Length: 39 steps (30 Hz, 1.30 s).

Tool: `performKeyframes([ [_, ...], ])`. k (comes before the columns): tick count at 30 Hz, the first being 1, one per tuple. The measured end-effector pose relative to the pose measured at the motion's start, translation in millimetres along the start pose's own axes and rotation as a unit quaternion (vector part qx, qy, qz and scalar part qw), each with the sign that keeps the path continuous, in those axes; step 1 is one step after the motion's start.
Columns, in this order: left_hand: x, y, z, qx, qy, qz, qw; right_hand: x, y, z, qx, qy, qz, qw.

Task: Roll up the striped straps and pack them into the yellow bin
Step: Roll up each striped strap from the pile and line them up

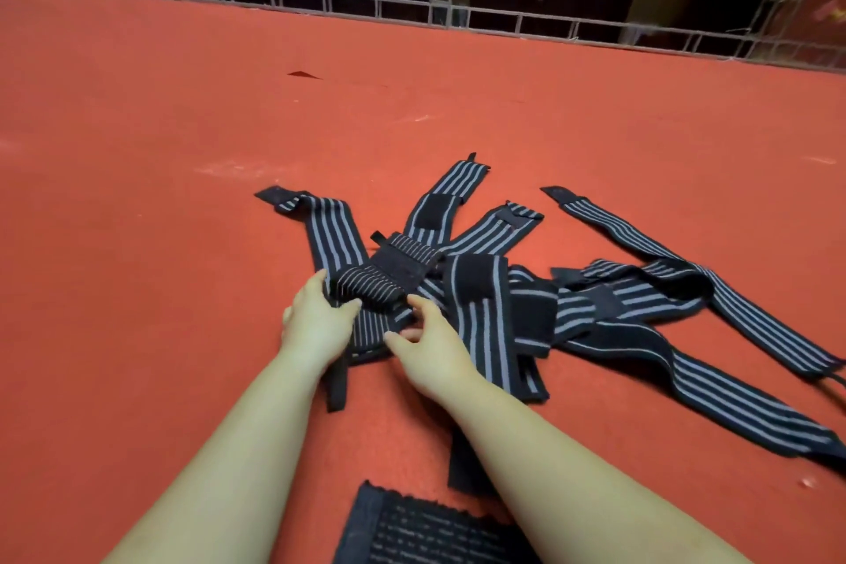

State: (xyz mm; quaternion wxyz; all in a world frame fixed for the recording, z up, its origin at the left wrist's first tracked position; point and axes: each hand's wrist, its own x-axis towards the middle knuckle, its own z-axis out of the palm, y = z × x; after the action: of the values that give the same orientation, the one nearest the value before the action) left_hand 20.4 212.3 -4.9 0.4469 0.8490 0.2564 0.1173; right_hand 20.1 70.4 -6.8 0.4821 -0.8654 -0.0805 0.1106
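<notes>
On the red bench (183,151) a loose heap of black straps with grey stripes (595,302) lies spread to the right of centre, their ends fanning outward. One strap (332,234) runs from the hands up and to the left, ending in a black tab; two more point up and to the right, one with a black fastening patch across it. A long strap (677,256) stretches diagonally from the upper right of the heap down toward the right edge, and another wide one (741,408) runs from the heap toward the lower right corner.

Both hands work at the left end of the heap on a partly rolled strap (371,286), whose roll lies with its long axis running left to right, slightly tilted up at the right. The left hand (316,325) holds the roll's left end, thumb on the near side and fingers curled behind it. The right hand (435,346) meets the roll's right end, its fingers bent and pinching the strap's edge there.

A narrow black tail (336,380) hangs toward the viewer below the left hand. At the bottom edge lies a dark knitted piece (412,531). A metal lattice frame (412,9) borders the far side of the bench.
</notes>
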Motion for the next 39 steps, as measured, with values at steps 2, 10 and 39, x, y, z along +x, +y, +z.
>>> performKeyframes([
  [2, 9, 10, -3, 0.056, -0.024, 0.002, 0.998, 5, 2, 2, 0.02, 0.013, 0.015, 1.0],
  [10, -39, 39, 0, -0.105, -0.097, 0.187, 0.972, 3, -17, -15, 0.334, -0.037, 0.092, 0.937],
  [39, -167, 100, 5, -0.511, -0.238, -0.255, 0.785, -210, 7, -140, 0.093, 0.133, -0.016, 0.987],
])
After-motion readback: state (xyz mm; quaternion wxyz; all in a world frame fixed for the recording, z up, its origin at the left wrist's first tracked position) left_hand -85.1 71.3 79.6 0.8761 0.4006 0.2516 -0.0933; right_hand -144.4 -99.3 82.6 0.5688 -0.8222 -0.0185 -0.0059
